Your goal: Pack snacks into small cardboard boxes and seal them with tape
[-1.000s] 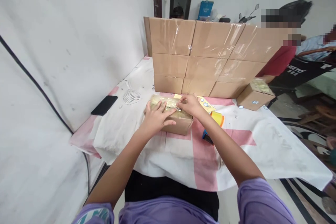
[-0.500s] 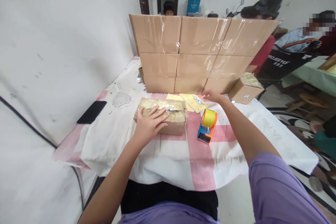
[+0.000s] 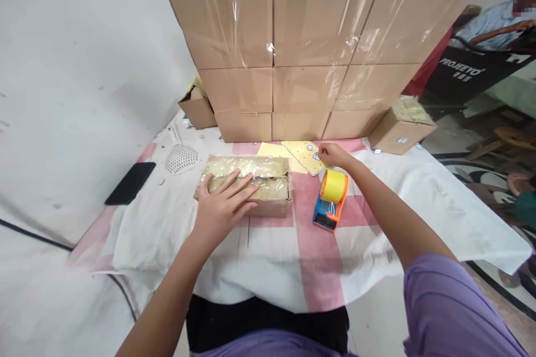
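Observation:
A small cardboard box (image 3: 268,175) with a tape-covered top lies on the white and pink tablecloth (image 3: 318,234). My left hand (image 3: 221,206) rests flat on its top, fingers spread. My right hand (image 3: 333,155) reaches past the box to a yellow sticker sheet (image 3: 305,157), fingertips pinched at a small sticker on its right edge. An orange and blue tape dispenser (image 3: 330,199) with a yellow roll sits just in front of my right hand.
A wall of taped cardboard boxes (image 3: 310,61) stands at the table's back. Smaller boxes sit at its right (image 3: 402,129) and left (image 3: 197,109). A black phone (image 3: 130,182) and a white mesh disc (image 3: 181,158) lie at the left. A white wall borders the left; people sit beyond.
My right hand left the box top and moved right and away to the sticker sheet. My left hand stayed flat on the box. The camera tilted closer.

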`<state>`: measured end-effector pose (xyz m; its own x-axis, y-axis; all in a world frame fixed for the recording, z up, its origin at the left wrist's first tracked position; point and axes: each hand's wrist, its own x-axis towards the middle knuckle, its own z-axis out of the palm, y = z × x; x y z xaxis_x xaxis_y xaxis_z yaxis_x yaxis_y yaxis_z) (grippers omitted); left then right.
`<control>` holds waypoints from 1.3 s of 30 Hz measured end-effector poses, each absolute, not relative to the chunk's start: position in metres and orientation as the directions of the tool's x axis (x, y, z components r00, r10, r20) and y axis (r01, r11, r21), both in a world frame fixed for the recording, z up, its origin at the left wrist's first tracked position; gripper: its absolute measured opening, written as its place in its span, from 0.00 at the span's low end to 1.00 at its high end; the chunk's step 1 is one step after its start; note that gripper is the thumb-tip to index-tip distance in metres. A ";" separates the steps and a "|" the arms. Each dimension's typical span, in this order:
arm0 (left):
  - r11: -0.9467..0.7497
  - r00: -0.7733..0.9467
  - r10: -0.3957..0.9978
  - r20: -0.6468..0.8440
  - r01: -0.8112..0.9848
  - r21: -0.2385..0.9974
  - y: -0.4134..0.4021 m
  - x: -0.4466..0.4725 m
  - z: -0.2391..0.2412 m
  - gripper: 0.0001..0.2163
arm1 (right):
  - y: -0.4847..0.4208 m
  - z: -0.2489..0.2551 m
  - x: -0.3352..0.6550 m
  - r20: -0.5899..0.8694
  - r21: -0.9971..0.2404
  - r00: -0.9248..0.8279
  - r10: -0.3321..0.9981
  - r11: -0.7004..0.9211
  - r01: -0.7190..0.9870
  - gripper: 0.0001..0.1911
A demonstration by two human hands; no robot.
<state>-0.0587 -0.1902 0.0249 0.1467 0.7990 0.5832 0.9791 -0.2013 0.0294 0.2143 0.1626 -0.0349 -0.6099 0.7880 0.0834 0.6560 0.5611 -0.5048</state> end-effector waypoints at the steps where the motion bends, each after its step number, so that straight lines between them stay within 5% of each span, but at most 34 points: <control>1: -0.196 0.143 0.799 0.584 0.980 0.027 -0.190 -0.059 0.025 0.12 | 0.162 -0.035 0.217 0.096 -0.514 -0.613 0.784 0.567 0.644 0.02; 9: -0.190 0.150 0.802 0.578 0.982 0.008 -0.190 -0.057 0.026 0.13 | 0.156 -0.033 0.228 0.176 -0.515 -0.650 0.739 0.632 0.579 0.10; 23: -0.166 0.130 0.822 0.554 0.986 0.014 -0.189 -0.057 0.025 0.16 | 0.185 -0.032 0.195 0.130 -0.297 -0.665 0.735 0.669 0.681 0.15; 27: -0.165 0.146 0.811 0.566 0.986 -0.018 -0.188 -0.056 0.026 0.15 | 0.190 -0.034 0.181 0.127 -0.343 -0.673 0.729 0.668 0.660 0.09; 39: -0.154 0.118 0.812 0.572 0.988 0.016 -0.188 -0.053 0.026 0.15 | 0.181 -0.040 0.196 0.085 -0.651 -0.424 0.902 0.372 0.661 0.13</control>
<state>-0.0526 -0.1880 0.0262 0.1179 0.8116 0.5722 0.9879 -0.1545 0.0156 0.1959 0.1811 -0.0405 -0.4239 0.9017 0.0854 0.6610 0.3724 -0.6515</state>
